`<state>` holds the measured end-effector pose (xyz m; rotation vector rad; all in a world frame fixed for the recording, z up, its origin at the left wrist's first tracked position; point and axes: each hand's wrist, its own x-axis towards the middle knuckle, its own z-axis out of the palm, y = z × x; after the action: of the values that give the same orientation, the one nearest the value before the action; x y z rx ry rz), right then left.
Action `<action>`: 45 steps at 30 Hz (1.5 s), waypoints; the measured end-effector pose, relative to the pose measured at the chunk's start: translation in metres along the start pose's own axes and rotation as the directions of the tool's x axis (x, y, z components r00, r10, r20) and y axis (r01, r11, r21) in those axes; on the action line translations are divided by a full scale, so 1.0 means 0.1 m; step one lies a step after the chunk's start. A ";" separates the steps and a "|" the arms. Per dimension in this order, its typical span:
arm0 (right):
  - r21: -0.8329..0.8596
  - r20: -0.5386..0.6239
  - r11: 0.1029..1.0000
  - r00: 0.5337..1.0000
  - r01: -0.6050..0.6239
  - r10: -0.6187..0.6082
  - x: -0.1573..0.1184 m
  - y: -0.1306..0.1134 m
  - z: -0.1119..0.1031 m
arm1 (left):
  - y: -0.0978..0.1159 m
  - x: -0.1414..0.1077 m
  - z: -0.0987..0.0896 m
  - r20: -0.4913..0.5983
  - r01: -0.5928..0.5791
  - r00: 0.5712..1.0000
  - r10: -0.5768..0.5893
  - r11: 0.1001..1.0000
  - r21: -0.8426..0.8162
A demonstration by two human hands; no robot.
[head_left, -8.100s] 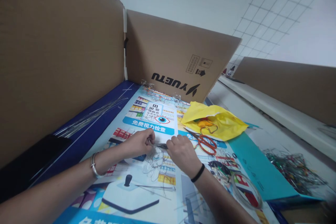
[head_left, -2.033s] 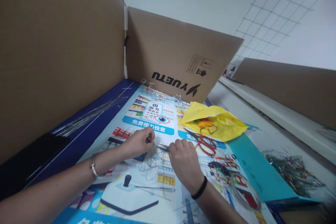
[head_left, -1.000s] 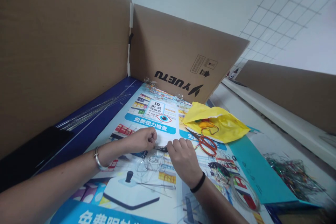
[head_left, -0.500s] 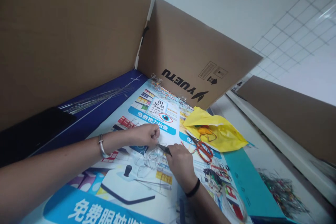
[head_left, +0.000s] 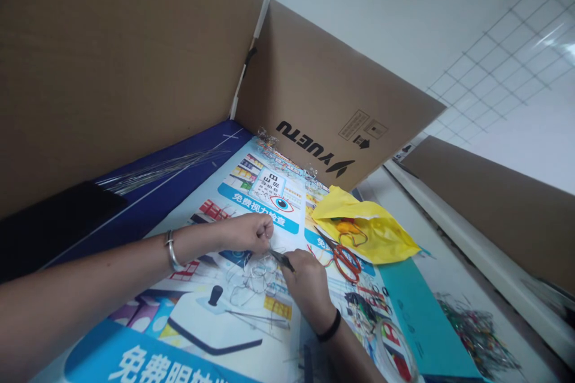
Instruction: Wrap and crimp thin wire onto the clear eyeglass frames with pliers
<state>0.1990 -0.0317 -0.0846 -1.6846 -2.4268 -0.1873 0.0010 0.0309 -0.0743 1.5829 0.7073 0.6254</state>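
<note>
My left hand [head_left: 251, 232] is closed in a pinch over the printed sheet; what it pinches is too small to make out. Just to its right, my right hand [head_left: 308, 284] is wrapped round a dark pointed tool, probably pliers [head_left: 282, 260], whose tip reaches to the left fingertips. Below both hands lies a loose tangle of thin silvery wire [head_left: 256, 278]. Orange-handled scissors [head_left: 345, 260] rest beside a yellow bag [head_left: 366, 227], which has orange thread in its opening.
Long thin wires [head_left: 166, 169] lie on the blue surface at left. Cardboard panels [head_left: 332, 90] stand behind. Small wire pieces [head_left: 269, 139] sit at the sheet's far edge. A wire pile [head_left: 480, 335] is at lower right, past a teal strip [head_left: 426, 323].
The view has shifted slightly. The right hand and its tool have tilted a little near the left fingertips; the left hand keeps its pinch.
</note>
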 end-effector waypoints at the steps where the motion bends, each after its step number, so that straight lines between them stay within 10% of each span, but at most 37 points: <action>1: 0.001 -0.006 1.000 1.000 0.014 -0.014 0.00 0.01 0.00 | 0.00 0.00 0.00 0.001 -0.001 1.000 0.001 1.000 0.014; 17: -0.303 -0.108 0.923 0.953 0.238 -0.282 0.03 0.05 -0.07 | 0.02 -0.02 -0.01 0.016 -0.001 1.000 -0.002 0.980 0.199; 45: -0.382 -0.077 0.887 0.948 0.258 -0.308 0.02 -0.01 -0.14 | -0.01 -0.04 0.00 0.094 -0.006 0.995 -0.013 0.980 0.199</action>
<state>0.1985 -0.0332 -0.0702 -1.3666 -2.6427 -0.8191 -0.0018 0.0283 -0.0751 1.7838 0.7189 0.4846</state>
